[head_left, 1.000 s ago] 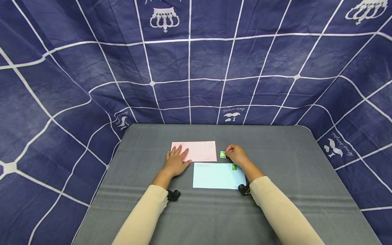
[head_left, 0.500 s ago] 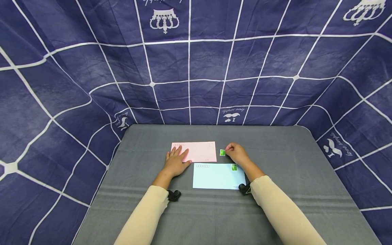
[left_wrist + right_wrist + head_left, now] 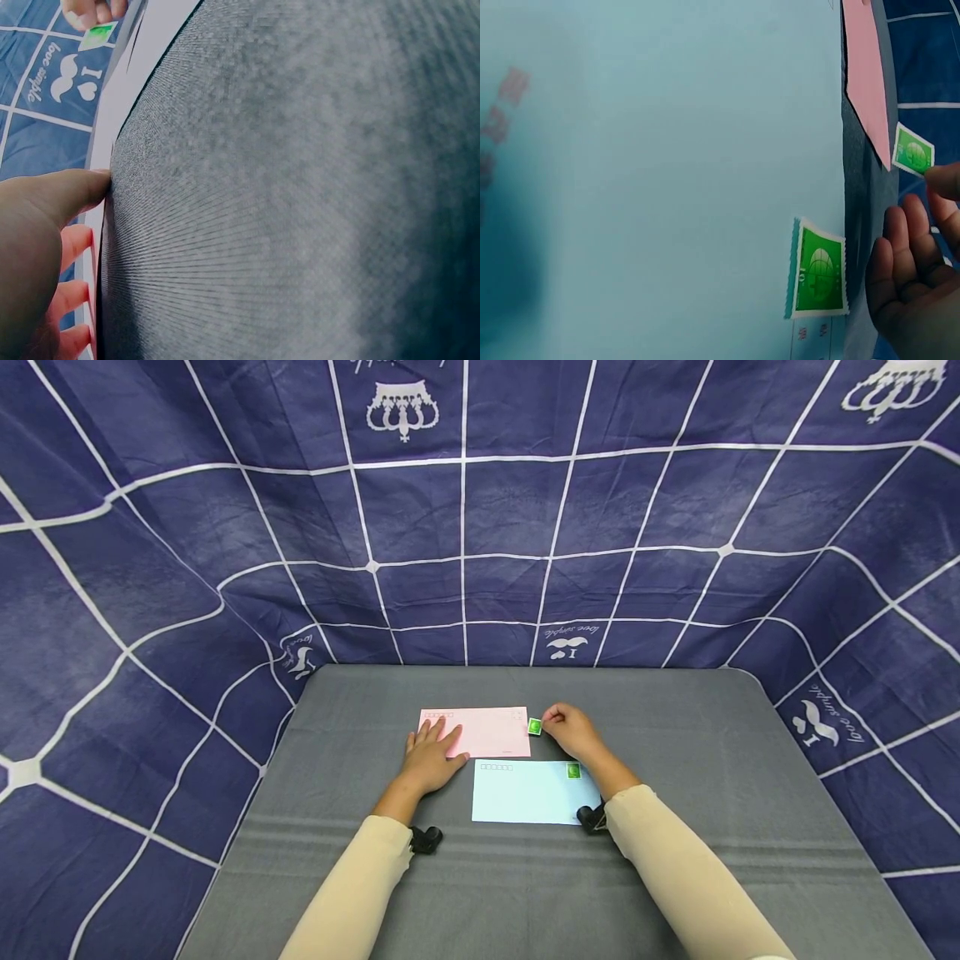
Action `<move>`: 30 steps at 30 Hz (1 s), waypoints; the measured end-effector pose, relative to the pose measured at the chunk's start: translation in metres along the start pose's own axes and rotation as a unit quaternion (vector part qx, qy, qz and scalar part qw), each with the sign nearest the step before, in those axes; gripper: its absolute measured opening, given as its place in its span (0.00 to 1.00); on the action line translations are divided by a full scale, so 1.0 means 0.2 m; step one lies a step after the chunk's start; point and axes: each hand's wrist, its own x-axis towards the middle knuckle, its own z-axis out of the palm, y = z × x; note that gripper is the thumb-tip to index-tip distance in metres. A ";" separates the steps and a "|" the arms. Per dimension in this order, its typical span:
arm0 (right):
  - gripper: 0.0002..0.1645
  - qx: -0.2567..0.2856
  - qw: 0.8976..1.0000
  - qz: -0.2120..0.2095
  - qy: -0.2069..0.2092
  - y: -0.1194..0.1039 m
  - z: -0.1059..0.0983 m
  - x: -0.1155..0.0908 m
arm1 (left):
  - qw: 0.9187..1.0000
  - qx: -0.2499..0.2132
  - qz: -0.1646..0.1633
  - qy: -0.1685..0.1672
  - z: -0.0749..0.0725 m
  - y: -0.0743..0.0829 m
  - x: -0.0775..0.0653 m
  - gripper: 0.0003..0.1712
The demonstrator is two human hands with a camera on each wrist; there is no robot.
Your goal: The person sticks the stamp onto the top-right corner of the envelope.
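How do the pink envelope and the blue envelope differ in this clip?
The pink envelope lies farther from the person; the blue envelope lies nearer. The blue envelope bears a green stamp in its upper right corner, while the pink envelope's has only printed marks. The left hand rests on the pink envelope, not on the blue envelope. Both lie on the grey table, each with small printed boxes at upper left.

Shows a grey, cloth-covered table [image 3: 712, 752] across the lower middle of the head view, faintly creased. Carries a pink envelope [image 3: 491, 733] flat just below centre and, slightly lower right, a light blue envelope [image 3: 528, 793], also flat.
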 end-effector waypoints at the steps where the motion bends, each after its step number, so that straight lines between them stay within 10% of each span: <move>1: 0.06 0.003 1.000 -0.003 -0.003 -0.01 0.00 0.00 | 1.000 0.000 0.000 0.000 0.00 0.00 0.00 0.37; 30: 0.06 0.006 1.000 0.008 -0.030 -0.10 0.10 0.10 | 1.000 -0.006 -0.001 -0.002 0.00 -0.01 0.00 0.37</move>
